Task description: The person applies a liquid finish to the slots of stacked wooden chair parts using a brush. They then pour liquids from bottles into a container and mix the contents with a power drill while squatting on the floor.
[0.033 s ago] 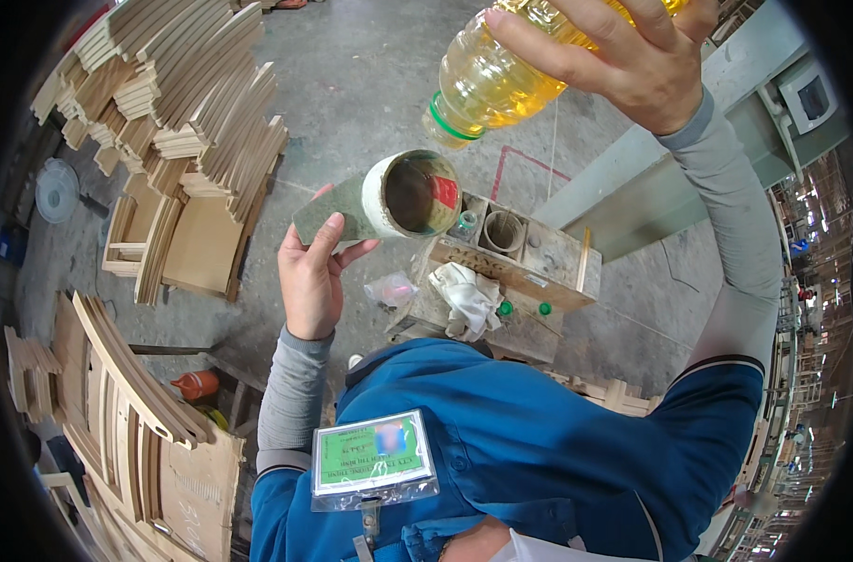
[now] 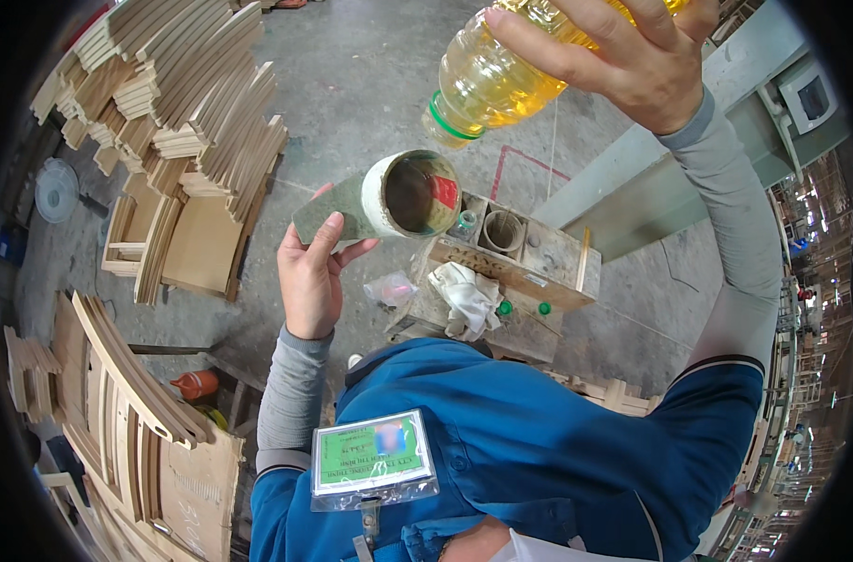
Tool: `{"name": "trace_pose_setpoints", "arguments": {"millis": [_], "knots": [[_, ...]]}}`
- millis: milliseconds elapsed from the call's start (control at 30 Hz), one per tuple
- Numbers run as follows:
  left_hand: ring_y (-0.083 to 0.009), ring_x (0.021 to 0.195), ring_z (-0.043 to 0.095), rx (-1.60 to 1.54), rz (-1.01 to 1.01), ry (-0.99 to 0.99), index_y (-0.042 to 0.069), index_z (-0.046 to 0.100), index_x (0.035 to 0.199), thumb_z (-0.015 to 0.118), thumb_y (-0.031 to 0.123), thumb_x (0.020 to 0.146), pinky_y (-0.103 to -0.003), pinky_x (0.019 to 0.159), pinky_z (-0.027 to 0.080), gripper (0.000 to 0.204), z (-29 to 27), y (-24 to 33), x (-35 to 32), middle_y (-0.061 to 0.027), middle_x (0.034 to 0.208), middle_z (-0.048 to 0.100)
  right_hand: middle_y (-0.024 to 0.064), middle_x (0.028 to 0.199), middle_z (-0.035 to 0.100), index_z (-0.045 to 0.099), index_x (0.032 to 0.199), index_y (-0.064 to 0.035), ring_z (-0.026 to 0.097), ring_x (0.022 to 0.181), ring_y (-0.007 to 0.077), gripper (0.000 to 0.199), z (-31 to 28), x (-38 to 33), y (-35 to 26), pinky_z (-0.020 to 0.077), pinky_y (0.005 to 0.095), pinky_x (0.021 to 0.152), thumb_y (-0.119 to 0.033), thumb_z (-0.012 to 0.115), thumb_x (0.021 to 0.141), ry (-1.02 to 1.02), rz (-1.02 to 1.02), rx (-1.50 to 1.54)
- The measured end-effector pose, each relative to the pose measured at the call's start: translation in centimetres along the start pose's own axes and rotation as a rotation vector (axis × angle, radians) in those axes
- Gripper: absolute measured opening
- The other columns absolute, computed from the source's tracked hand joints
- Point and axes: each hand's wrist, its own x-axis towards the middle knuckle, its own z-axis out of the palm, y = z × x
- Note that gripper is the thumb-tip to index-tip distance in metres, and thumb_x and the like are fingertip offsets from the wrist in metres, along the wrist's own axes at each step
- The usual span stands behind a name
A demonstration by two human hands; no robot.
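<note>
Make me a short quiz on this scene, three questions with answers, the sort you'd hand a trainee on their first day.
1. Multiple choice: what does the person's left hand hold?
A) a hammer
B) an open cylindrical container
C) a paintbrush

2. True or false: the person's right hand grips a clear bottle with yellow liquid in it.

3. Short answer: what colour is the crumpled cloth near the wooden box?

Key: 1. B; 2. True; 3. White.
</note>
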Motion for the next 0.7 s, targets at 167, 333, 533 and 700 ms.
{"name": "trace_pose_setpoints", "arguments": {"millis": [167, 333, 533, 700], "knots": [[-0.0195, 0.092, 0.058, 0.004, -0.003, 0.004, -0.002, 0.037, 0.122, 0.048, 0.009, 0.085, -0.035, 0.072, 0.053, 0.041, -0.3, -0.2, 0.1, -0.012, 0.109, 0.053, -0.0141, 0.089, 0.048, 0.05, 0.085, -0.0379, 0.044, 0.106, 0.0078, 0.026, -0.2, 0.4, 0.1, 0.0119, 0.0557, 0.106, -0.038, 0.068, 0.066, -0.029, -0.062, -0.053], [-0.0196, 0.092, 0.058, 0.008, 0.002, 0.002, -0.003, 0.037, 0.122, 0.048, 0.01, 0.085, -0.036, 0.072, 0.053, 0.04, -0.6, -0.4, 0.3, -0.012, 0.109, 0.053, -0.0147, 0.09, 0.048, 0.05, 0.085, -0.0385, 0.043, 0.106, 0.008, 0.029, 0.0, 0.2, 1.0, 0.0127, 0.0551, 0.106, -0.037, 0.07, 0.064, 0.013, -0.163, -0.1], [-0.0191, 0.091, 0.058, 0.003, -0.014, 0.014, -0.002, 0.038, 0.121, 0.047, 0.009, 0.086, -0.035, 0.072, 0.053, 0.039, -0.9, -0.5, 0.1, -0.0123, 0.108, 0.054, -0.0145, 0.091, 0.049, 0.049, 0.084, -0.0388, 0.044, 0.105, 0.0086, 0.032, 0.3, 0.0, -0.4, 0.0122, 0.0547, 0.106, -0.033, 0.072, 0.062, 0.038, -0.018, 0.013], [-0.0199, 0.089, 0.058, -0.038, -0.016, 0.039, -0.003, 0.042, 0.117, 0.049, 0.006, 0.084, -0.036, 0.07, 0.054, 0.034, -1.1, -0.8, -0.2, -0.0133, 0.102, 0.056, -0.0132, 0.092, 0.05, 0.05, 0.085, -0.0384, 0.046, 0.105, 0.0098, 0.034, 0.4, 0.0, -1.2, 0.0116, 0.0545, 0.106, -0.032, 0.072, 0.06, 0.07, 0.051, 0.067]]}}
